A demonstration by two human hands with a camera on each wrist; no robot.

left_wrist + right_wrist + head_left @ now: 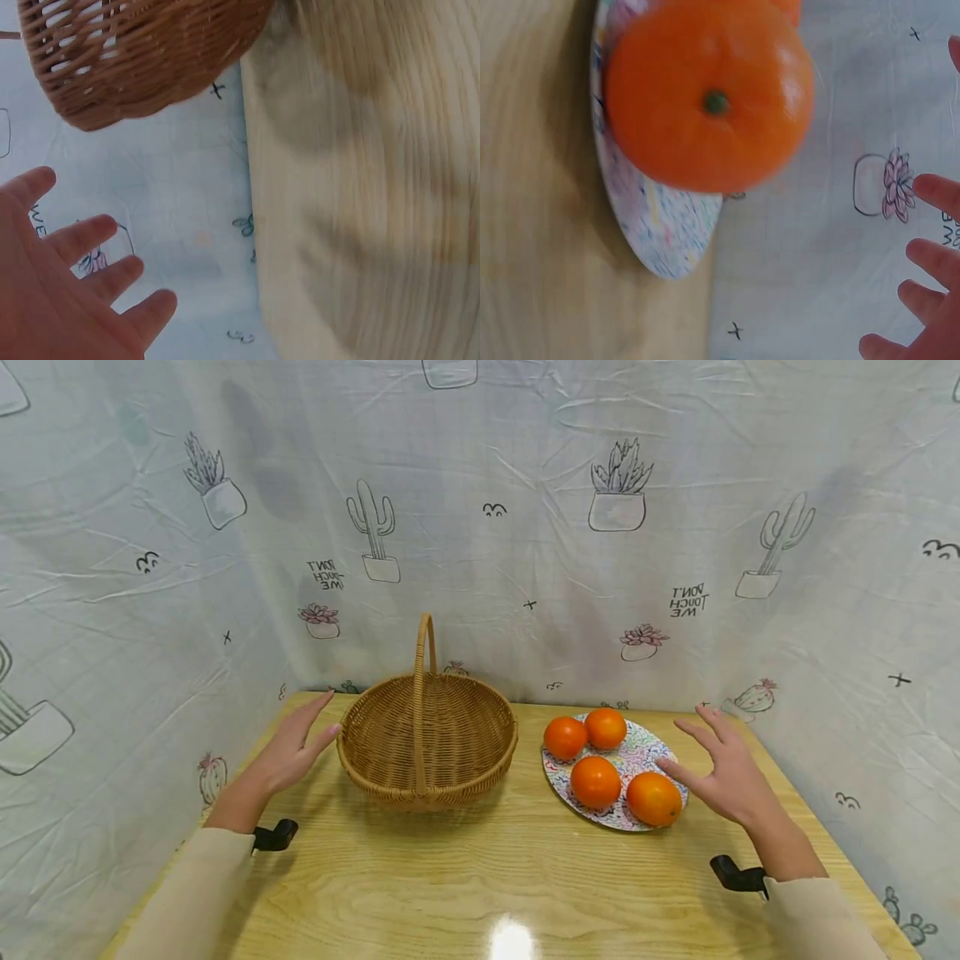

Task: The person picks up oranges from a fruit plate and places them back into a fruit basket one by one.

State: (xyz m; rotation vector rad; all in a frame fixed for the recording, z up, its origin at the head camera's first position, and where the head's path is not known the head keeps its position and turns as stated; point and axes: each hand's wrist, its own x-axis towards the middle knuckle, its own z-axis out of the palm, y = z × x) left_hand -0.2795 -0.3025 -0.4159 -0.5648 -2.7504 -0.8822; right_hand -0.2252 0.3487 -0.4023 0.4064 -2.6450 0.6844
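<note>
A brown wicker basket (465, 735) with a tall arched handle stands upright on the table, and nothing lies inside it. Just off its left side is my left hand (288, 756), fingers spread and holding nothing; whether the thumb tip touches the rim I cannot tell. To the basket's right, a patterned oval plate (641, 743) bears several oranges, the nearest to my right hand being an orange (654, 799) with a green stem spot in the right wrist view. My right hand (731, 777) hovers at the plate's right edge, fingers apart, gripping nothing.
The light wooden table (420, 877) extends in front of the basket and plate. A pale curtain (525, 552) printed with potted cacti hangs behind the table and along both sides. Dark wrist mounts sit on both wrists.
</note>
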